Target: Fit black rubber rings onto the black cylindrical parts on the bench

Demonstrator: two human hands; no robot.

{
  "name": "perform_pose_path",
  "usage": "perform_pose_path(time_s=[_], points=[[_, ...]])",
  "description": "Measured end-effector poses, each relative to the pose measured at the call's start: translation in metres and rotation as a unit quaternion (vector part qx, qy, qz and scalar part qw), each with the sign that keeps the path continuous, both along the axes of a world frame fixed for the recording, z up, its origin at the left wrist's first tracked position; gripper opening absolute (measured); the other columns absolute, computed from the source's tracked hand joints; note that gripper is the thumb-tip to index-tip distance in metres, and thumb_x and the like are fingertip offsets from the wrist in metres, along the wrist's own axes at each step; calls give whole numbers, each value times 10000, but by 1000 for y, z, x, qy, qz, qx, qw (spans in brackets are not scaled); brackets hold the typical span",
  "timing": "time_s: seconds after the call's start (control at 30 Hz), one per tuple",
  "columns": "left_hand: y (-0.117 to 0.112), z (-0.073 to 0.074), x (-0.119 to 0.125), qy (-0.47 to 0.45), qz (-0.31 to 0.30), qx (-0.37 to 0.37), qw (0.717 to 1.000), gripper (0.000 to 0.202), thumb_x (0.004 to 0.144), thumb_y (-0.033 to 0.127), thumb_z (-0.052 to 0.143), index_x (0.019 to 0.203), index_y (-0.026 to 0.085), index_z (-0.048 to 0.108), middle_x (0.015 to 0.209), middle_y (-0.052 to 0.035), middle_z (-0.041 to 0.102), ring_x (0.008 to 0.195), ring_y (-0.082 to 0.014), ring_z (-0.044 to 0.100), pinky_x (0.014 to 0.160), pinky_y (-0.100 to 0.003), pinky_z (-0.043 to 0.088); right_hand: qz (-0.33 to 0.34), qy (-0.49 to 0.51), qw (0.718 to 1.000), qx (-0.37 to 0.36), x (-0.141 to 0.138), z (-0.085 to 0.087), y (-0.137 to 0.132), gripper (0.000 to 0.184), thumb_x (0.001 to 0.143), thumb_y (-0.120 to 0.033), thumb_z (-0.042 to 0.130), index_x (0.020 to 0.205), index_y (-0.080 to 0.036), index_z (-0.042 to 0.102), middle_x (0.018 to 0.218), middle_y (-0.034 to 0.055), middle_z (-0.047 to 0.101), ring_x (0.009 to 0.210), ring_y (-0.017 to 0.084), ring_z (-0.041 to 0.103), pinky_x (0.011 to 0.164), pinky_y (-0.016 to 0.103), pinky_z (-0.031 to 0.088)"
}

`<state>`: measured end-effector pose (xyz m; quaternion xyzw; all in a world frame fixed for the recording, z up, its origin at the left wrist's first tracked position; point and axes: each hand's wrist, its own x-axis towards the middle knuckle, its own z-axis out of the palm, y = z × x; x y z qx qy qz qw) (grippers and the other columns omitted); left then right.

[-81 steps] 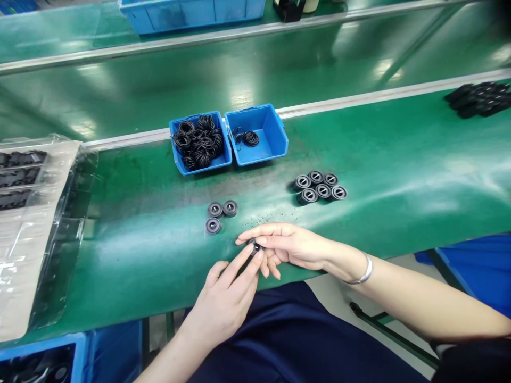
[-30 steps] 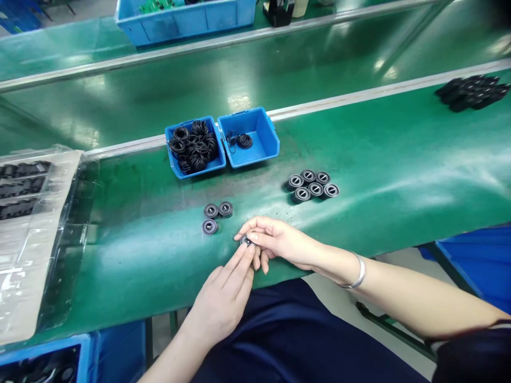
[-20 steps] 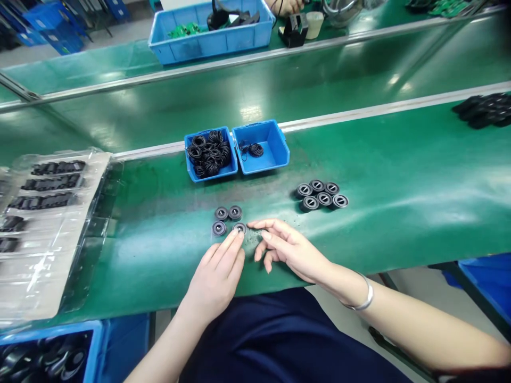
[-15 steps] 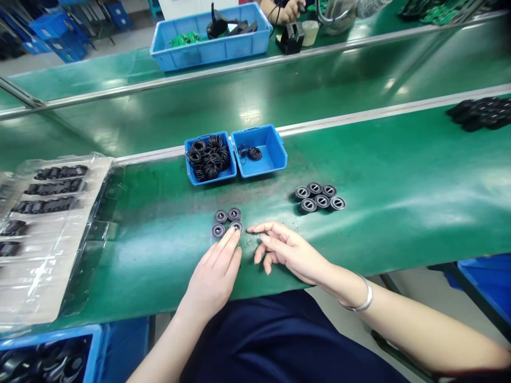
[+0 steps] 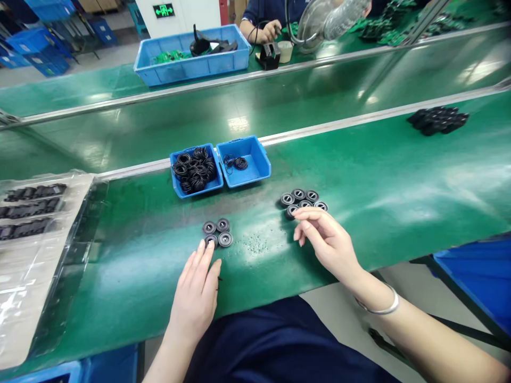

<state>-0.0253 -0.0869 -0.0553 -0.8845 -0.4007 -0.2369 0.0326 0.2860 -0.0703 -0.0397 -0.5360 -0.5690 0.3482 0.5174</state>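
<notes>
Four-part cluster aside, several black round parts with recessed tops (image 5: pixel 225 239) stand in a small group left of centre. My left hand (image 5: pixel 195 292) lies open beside them, fingers stretched out, its fingertips at the lower left part. By its thumb shows a tiny dark bit I cannot identify. A second group of black round parts (image 5: pixel 312 196), with slotted tops, stands to the right. Over its near edge is my right hand (image 5: pixel 331 244), fingers loosely bent and apart, the index fingertip at the lower left part. Whether it touches that part I cannot tell.
Two blue bins hold black rings: a fuller left bin (image 5: pixel 197 194) and a right bin (image 5: pixel 259 170). Dark crumbs (image 5: pixel 257 244) dot the green table between the groups. Trays of black parts (image 5: pixel 30 229) lie left, a black pile (image 5: pixel 437 119) far right. A co-worker's hand (image 5: pixel 271 31) is beyond.
My right hand has moved right, from near the left group to the right group. My left hand's fingertips have shifted from the lower right part to the lower left one. The view has shifted.
</notes>
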Motion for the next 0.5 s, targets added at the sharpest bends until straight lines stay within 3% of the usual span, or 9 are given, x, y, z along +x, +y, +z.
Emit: perform_pose_path(time_s=[0.13,0.2,0.27,0.37,0.5], points=[[-3,3,1,-16,3,7,1000,386,865,-66,461,1183,108,593,1442,-256,520,1445,-399,364,1030,-579,492,-23,-41,999,26,7,-2,1,160,1027,-272,479,1118,-217,599,1251,122,523,699,139,625,572,326,536],[-9,7,1,-48,29,5,998,374,879,-41,483,1184,130,614,1412,-233,551,1371,-363,489,1003,-506,529,-21,-75,997,28,9,-2,4,169,1027,-254,470,1157,-224,574,1294,131,499,713,141,621,605,340,550],[-15,11,2,-92,57,-26,994,323,922,25,492,1179,159,638,1306,-188,627,1182,-267,654,947,-393,575,-7,-113,993,24,10,-1,8,188,1027,-240,460,1194,-232,546,1309,136,492,736,148,619,667,366,565],[-19,19,6,-160,53,-162,972,215,983,183,504,1121,201,669,1069,-95,720,869,-163,742,799,-265,625,23,-151,988,22,8,-1,10,197,1030,-232,444,1210,-239,526,1276,139,516,767,166,612,724,395,565],[-14,26,14,-262,42,-370,890,165,990,284,539,1029,222,686,840,-10,765,697,-135,755,663,-206,635,107,-145,983,17,-3,0,6,197,1028,-230,445,1200,-234,541,1226,134,550,764,169,599,688,371,553]])
